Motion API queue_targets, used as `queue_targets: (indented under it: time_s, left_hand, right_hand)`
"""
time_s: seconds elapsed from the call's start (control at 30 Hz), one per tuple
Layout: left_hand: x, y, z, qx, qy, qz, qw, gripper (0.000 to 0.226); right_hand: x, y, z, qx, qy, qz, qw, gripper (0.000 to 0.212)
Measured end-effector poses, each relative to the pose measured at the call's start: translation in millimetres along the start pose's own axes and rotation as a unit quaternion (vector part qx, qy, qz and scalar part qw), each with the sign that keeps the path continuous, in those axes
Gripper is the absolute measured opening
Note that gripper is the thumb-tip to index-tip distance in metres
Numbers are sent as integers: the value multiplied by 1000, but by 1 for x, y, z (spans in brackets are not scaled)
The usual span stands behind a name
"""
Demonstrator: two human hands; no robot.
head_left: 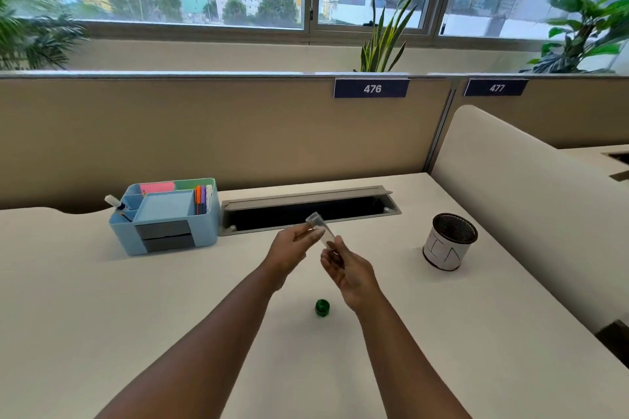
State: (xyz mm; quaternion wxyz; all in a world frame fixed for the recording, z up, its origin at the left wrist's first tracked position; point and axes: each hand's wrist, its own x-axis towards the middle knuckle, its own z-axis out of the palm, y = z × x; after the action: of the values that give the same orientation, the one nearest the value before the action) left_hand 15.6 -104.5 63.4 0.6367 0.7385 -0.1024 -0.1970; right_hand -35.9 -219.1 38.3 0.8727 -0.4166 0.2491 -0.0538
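- white desk [136, 299] fills the lower frame, everything below sits on it.
- beige partition [204, 133] runs along the desk's 12 o'clock edge; number tags 476 [371, 88] and 477 [496, 88] are on its top rim, toward 1 o'clock.
- grey cable slot [306, 211], lid up, is just at 12 o'clock of the hands.
- light blue desk organizer [211, 224] stands at 9 o'clock of the hands, well apart; it holds coloured pens, sticky notes and a white marker.
- black mesh cup [449, 241] with a white paper wrap stands upright at 3 o'clock of the hands, well apart.
- left hand [289, 248] is raised over desk centre, fingertips pinching the upper half of the clear tube.
- right hand [350, 269] is just at 4 o'clock of the left hand, palm up, fingers curled round the tube's lower end.
- clear tube [321, 228] is held off the desk between both hands, tilted, uncapped mouth pointing to 11 o'clock; can't tell what's inside.
- green cap [322, 307] lies on the desk at 6 o'clock of the tube, between the forearms, touching neither hand.
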Motion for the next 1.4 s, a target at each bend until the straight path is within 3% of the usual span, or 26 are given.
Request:
queue_targets:
  time_s: [0.2,0.27,0.3,0.33,0.37,0.43,0.53,0.6,0.67,0.73,0.8,0.9,0.93,1.0,1.13,1.4]
  left_hand:
    - [-14,-3,-30,-65,106,8,992,30]
    - [-16,-5,-39,-57,127,17,990,32]
    - [-16,-5,-45,-55,137,18,989,34]
    - [-16,-6,-51,-54,145,19,988,36]
    - [-16,-6,-57,-53,150,20,987,36]
    - [-16,-6,-64,-50,157,23,986,35]
    - [-17,-7,-73,-44,161,28,986,26]
    - [-18,-7,-79,-44,155,32,986,14]
    - [-20,-7,-82,-44,144,36,988,11]
    - [-23,-6,-85,-47,125,43,990,16]
    - [-25,-6,-87,-48,101,40,993,12]
    - [-27,-6,-89,-47,68,28,996,11]
    - [-28,-6,-88,-45,58,23,997,13]
    - [-31,-4,-87,-34,35,18,999,14]
    - [-35,0,-83,-14,-11,17,1000,14]
    - [-45,12,-80,-45,-38,38,998,16]
  right_hand:
    - [-6,20,25,-83,-66,6,994,27]
    - [-3,26,26,-171,-43,-26,984,30]
    - [0,30,22,-269,-15,-57,961,30]
    - [4,34,15,-411,10,-96,907,31]
    - [9,39,6,-554,11,-121,824,33]
    - [17,52,-13,-727,-29,-98,679,45]
    - [19,73,-28,-813,-64,-77,573,47]
    - [18,84,-30,-827,-39,-121,547,41]
    - [19,89,-31,-811,-19,-156,563,38]
    - [21,88,-25,-768,-13,-180,615,31]
    - [19,78,-12,-676,24,-208,706,24]
    - [7,53,24,-441,61,-200,873,25]
    - [2,44,37,-358,44,-181,915,27]
    - [-5,26,59,-218,-5,-159,963,25]
    - [-21,3,89,-74,-85,-180,977,13]
    - [-25,9,93,-91,-115,-218,965,16]
